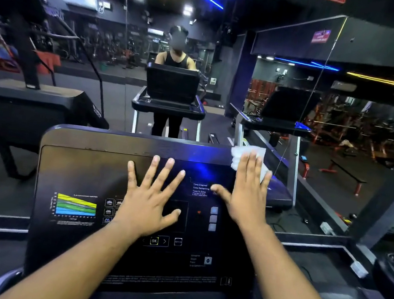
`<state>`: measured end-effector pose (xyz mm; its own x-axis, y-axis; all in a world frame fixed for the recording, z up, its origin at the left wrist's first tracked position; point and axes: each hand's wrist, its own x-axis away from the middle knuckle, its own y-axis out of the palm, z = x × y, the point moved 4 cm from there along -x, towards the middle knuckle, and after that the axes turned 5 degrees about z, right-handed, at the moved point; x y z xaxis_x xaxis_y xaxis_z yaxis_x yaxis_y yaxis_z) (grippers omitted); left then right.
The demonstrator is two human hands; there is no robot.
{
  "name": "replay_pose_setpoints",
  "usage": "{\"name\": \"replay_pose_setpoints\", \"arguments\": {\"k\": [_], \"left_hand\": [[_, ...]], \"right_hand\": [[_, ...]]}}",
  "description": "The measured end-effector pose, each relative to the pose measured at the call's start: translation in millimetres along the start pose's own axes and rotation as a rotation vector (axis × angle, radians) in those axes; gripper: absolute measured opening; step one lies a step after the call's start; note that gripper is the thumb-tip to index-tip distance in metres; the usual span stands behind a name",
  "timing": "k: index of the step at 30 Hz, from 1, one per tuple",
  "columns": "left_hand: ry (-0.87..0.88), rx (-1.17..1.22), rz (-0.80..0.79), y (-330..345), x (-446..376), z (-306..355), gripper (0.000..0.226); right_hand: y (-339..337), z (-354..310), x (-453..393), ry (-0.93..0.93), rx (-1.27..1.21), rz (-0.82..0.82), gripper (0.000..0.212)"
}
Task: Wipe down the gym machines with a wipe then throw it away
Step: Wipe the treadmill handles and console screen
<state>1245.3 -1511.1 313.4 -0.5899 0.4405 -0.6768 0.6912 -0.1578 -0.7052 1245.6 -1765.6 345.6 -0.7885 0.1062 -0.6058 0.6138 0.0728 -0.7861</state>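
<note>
Left hand flat on the treadmill console, fingers spread and straight, holding nothing. Right hand presses the white wipe with straight fingers against the console's far right corner. Mirror beyond shows the person's reflection at the machine.

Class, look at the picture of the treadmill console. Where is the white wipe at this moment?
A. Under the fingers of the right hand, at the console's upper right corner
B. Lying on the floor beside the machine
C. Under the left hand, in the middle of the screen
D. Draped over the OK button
A: the white wipe lies under the flat fingers of the right hand at the upper right corner of the console, while the left hand rests bare on the panel.
</note>
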Motion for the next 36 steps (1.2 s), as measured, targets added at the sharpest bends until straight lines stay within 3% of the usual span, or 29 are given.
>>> {"name": "replay_pose_setpoints", "arguments": {"k": [2, 7, 14, 20, 24, 27, 32, 34, 36], "left_hand": [[-0.024, 0.003, -0.006, 1, -4, 4, 0.099], [-0.027, 0.000, -0.001, 2, -4, 4, 0.100], [-0.037, -0.007, -0.028, 2, -4, 4, 0.099], [-0.034, 0.001, -0.017, 2, -5, 5, 0.101], [-0.036, 0.003, -0.016, 2, -4, 5, 0.100], [-0.037, 0.003, -0.020, 3, -4, 6, 0.099], [-0.037, 0.000, -0.021, 3, -3, 5, 0.099], [-0.033, 0.001, -0.024, 3, -4, 6, 0.099], [-0.032, 0.002, -0.036, 3, -4, 5, 0.099]], "right_hand": [[-10, -10, -16, 0.004, -0.010, -0.004, 0.128], [9, -33, 12, -0.348, 0.110, -0.055, 0.128], [-5, 8, -2, 0.040, 0.056, -0.021, 0.126], [12, -13, 58, -0.035, 0.113, -0.073, 0.134], [2, 6, 28, -0.008, 0.167, -0.030, 0.135], [-8, 13, -6, 0.033, 0.037, -0.050, 0.140], [1, -13, 4, -0.354, 0.102, -0.098, 0.134], [-2, 5, 2, -0.283, 0.123, -0.048, 0.128], [-8, 23, -5, -0.059, 0.042, -0.008, 0.128]]}}
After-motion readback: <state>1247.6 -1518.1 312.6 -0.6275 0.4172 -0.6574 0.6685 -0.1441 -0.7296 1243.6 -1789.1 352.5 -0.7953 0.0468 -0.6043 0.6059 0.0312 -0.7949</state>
